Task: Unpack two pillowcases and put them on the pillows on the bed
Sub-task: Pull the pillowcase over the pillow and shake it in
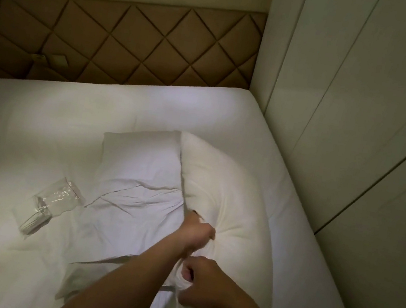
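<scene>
Pillowcase (136, 196) lies rumpled just left of both hands, its edge bunched in the curled right hand (198, 285) while the left hand (197, 233), ahead, clenches the bare pillow (231, 201); I'd feed corners in first, pulling evenly.

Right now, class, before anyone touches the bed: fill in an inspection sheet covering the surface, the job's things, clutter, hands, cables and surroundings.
Surface: bed covered by a white sheet, lightly creased.
Job's things: cream pillow lies on the right, uncovered; white pillowcase, wrinkled, lies just left of it, plump at its far end as if a pillow is inside.
Clutter: clear plastic wrapper, crumpled, on the sheet to the left.
Hands: left hand grips the cream pillow's puckered edge; right hand grips bunched white fabric, probably a pillowcase.
Cables: nothing seen.
Surroundings: quilted brown headboard behind; pale panelled wall on the right.
</scene>
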Available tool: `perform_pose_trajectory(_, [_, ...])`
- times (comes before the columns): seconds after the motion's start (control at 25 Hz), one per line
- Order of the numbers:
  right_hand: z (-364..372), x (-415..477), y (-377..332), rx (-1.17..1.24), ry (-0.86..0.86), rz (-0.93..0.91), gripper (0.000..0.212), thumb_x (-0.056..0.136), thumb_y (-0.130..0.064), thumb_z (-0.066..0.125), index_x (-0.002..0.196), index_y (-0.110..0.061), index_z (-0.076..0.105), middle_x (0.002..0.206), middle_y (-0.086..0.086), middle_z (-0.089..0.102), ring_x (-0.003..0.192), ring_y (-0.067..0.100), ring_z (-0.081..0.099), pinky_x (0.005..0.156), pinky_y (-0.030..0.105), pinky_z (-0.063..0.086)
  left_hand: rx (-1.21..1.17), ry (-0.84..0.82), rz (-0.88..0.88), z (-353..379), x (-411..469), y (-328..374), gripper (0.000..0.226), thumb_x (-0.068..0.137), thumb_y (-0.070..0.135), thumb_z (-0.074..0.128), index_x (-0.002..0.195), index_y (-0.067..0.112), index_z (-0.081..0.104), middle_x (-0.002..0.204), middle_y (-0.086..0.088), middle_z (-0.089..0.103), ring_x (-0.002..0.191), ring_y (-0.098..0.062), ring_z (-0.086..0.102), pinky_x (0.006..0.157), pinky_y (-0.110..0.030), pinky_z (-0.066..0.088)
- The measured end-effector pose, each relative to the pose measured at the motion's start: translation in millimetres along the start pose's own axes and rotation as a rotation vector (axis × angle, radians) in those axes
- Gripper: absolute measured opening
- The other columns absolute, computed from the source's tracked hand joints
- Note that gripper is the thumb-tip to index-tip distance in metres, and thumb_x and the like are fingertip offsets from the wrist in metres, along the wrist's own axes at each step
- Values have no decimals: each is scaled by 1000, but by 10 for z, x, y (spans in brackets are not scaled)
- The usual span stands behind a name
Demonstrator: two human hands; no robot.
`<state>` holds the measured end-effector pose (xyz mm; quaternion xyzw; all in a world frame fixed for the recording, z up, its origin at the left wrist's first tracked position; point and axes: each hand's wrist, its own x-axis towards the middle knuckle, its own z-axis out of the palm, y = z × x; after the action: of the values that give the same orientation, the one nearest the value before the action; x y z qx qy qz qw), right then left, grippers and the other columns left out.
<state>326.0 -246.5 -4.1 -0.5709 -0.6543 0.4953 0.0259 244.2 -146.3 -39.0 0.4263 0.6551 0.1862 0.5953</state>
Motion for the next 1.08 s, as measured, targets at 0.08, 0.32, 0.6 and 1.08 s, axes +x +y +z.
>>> perform_pose_trajectory(0.08, [-129,-175,30,107,102,13,19,77,-30,67,66,-21,54,64,-4,57,58,11,55,52,24,48,17,-1,173,92,-222,100,48,68,10,67,113,9,51,97,-9,59,79,-22,60,54,-28,50])
perform_pose_trajectory(0.32, [-1066,-195,89,522,736,212,35,77,-42,54,76,-8,64,76,18,68,71,33,65,67,45,57,96,118,506,-360,-1009,728,29,69,-1,69,92,12,57,75,2,59,64,-18,56,42,-19,42])
perform_pose_trajectory(0.6, [-1230,-256,-620,1068,536,141,55,87,-67,53,104,-15,63,101,17,67,93,36,64,83,49,55,40,164,751,-1595,-2329,1303,38,46,7,71,82,16,62,74,8,65,66,-6,61,55,-19,50])
perform_pose_trajectory(1.08, [-1505,-436,-2487,1145,464,-466,53,80,-52,73,110,-10,67,76,-2,76,68,10,72,60,23,57,-305,191,674,-3114,-3100,970,66,67,41,80,125,17,58,109,-6,72,100,-27,70,79,-41,58])
